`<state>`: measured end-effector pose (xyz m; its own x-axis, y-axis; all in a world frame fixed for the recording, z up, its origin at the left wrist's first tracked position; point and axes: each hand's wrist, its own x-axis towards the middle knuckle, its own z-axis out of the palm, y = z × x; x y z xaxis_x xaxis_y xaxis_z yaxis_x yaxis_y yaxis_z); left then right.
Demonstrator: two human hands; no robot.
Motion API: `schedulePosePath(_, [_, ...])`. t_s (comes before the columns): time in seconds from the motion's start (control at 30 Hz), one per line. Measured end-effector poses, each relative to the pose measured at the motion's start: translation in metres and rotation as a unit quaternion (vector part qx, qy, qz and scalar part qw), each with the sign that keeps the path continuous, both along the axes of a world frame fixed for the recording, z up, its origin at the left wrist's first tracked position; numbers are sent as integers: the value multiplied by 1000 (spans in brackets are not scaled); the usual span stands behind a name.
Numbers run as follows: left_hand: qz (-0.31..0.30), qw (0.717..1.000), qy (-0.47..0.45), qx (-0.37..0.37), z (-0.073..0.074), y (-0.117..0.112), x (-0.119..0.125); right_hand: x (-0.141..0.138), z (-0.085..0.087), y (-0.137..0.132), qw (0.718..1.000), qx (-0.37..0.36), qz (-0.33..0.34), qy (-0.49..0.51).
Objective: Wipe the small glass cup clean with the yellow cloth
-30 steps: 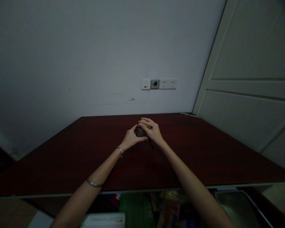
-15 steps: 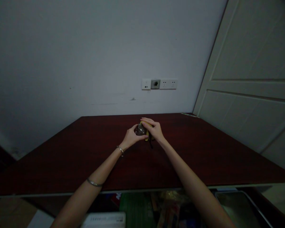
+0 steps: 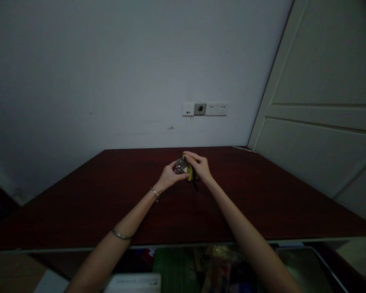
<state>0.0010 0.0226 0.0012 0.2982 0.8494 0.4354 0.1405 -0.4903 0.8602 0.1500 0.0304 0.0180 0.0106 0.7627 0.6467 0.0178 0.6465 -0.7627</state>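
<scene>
Above the dark red tabletop [image 3: 134,211], my two hands are close together. My left hand [image 3: 169,176] is curled around a small dark, shiny, see-through item [image 3: 181,167], perhaps in clear plastic, with a pale patch on its right side. My right hand [image 3: 199,166] grips a yellow object [image 3: 190,174] from above and the right. It touches or nearly touches the shiny item. A black strap-like strip [image 3: 195,185] hangs below it. The exact kind of either item is too small and dim to make out.
An open drawer or shelf below the table's front edge holds a white box [image 3: 134,283], a green item [image 3: 175,268], several packages and a tray-like thing [image 3: 308,264]. Wall sockets [image 3: 212,109] are behind the table. A pale panelled door [image 3: 320,110] borders the right side.
My right hand and the yellow object have shifted slightly right. More of the yellow object shows, and a pale patch is now visible on the shiny item. My left hand has barely moved.
</scene>
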Motion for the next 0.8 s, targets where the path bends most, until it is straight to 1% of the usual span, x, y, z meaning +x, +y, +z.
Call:
schedulePosePath(0.1, [-18, 1000, -9, 1, 1, -1, 1, 0, -2, 3, 998, -46, -4, 31])
schedulePosePath(0.2, [-13, 1000, -26, -7, 1, 1, 0, 1, 0, 1, 997, -60, 29, 27])
schedulePosePath(0.27, [-10, 999, -44, -26, 1, 4, -2, 3, 4, -4, 997, -45, 65, 3])
schedulePosePath(0.33, [-10, 997, -62, -46, 1, 6, -4, 7, 8, -9, 993, -8, 103, -53])
schedulePosePath(0.4, [-15, 995, -76, -58, 0, 8, -6, 10, 11, -14, 984, 35, 122, -124])
schedulePosePath(0.47, [-24, 994, -86, -69, -1, 8, -7, 10, 11, -16, 975, 62, 115, -178])
schedulePosePath(0.57, [-37, 989, -98, -102, -1, 7, -8, 6, 5, -16, 970, 86, 78, -215])
schedulePosePath(0.67, [-29, 987, -97, -122, 1, 6, -7, 1, -1, -12, 968, 110, 49, -221])
schedulePosePath(0.8, [-31, 989, -91, -115, -1, 11, -9, -1, -5, -10, 970, 113, 29, -215])
